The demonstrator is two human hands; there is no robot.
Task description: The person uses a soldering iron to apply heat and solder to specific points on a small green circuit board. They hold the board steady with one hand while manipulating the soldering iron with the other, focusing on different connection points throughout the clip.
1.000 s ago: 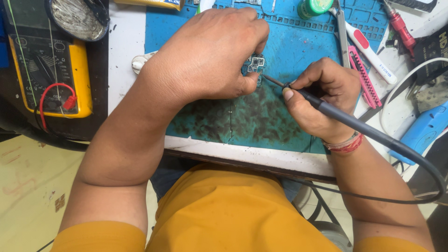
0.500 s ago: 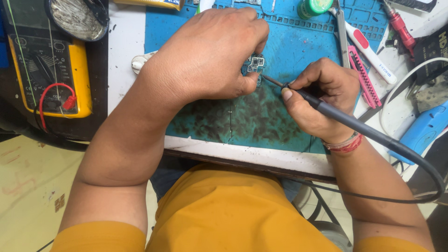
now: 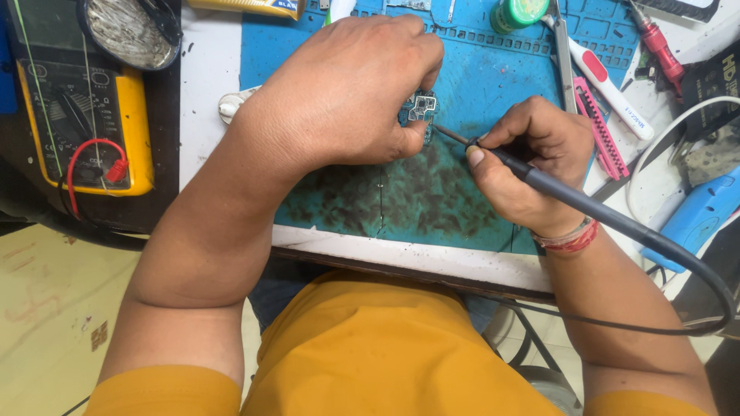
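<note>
A white desk [image 3: 208,85] is covered by a blue work mat [image 3: 493,85], stained dark near its front edge. A small circuit board [image 3: 421,106] is pinned on the mat by the fingers of the left hand [image 3: 347,92]. A dark soldering iron [image 3: 555,189] is gripped like a pen by the right hand [image 3: 532,166], its tip just beside the board. A yellow multimeter [image 3: 85,115] lies at far left; a green-lidded round pot [image 3: 520,11] stands at the mat's top edge.

electronics repair bench: blue work mat [image 3: 493,85], yellow multimeter [image 3: 85,123], soldering iron [image 3: 586,204], small circuit board [image 3: 420,108].
</note>
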